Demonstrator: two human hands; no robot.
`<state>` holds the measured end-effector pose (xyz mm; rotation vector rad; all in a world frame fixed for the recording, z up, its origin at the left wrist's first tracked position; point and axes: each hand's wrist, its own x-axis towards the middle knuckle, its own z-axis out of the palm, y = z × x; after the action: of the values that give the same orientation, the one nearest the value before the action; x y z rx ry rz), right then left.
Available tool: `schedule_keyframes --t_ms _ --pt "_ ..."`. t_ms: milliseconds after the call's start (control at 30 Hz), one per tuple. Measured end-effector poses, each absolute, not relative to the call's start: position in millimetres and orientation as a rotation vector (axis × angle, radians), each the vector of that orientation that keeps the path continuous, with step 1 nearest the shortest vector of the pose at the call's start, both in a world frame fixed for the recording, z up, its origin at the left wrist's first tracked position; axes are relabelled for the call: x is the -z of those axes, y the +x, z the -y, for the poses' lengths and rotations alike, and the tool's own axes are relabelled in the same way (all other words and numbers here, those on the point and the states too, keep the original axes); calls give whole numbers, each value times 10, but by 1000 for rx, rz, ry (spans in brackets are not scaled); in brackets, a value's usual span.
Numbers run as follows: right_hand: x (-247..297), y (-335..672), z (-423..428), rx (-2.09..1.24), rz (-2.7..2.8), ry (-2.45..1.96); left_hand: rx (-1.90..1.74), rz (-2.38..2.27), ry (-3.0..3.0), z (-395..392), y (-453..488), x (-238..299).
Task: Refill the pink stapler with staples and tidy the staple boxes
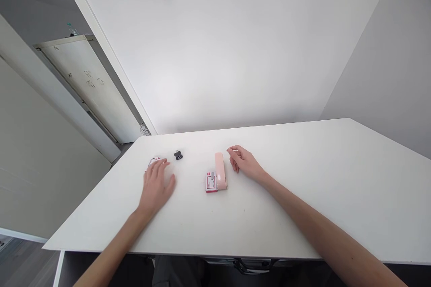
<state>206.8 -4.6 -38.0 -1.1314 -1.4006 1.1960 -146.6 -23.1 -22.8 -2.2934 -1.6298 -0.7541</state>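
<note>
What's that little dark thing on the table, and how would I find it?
Start at the white table and look toward its far left part. Between the left hand and the pink stapler sits a small black clip, the only dark item; everything near it is pink or red-and-white.

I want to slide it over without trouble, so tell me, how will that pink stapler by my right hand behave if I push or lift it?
The pink stapler lies flat and long on the white table, so it should slide rather than roll or tip. It looks like a rigid, small body, probably light. The small box touching its side would likely get pushed along.
</note>
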Motion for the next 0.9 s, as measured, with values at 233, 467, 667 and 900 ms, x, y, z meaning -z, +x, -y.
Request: schedule_keyframes --t_ms 233,467,667,900 --pt "404 2054 37 -1192 1464 -1120 501 1882 -2325 124 -1913 201" --pt "407 2067 34 -1192 1527 -1179 464 1612 -2450 689 -1408 139" --pt "415 2066 35 -1188 1530 -1190 565 1552 -2728 584 -1415 50" --pt "435 2074 20 -1175 1570 -1191 456 1532 -2970 322 -1469 -33"
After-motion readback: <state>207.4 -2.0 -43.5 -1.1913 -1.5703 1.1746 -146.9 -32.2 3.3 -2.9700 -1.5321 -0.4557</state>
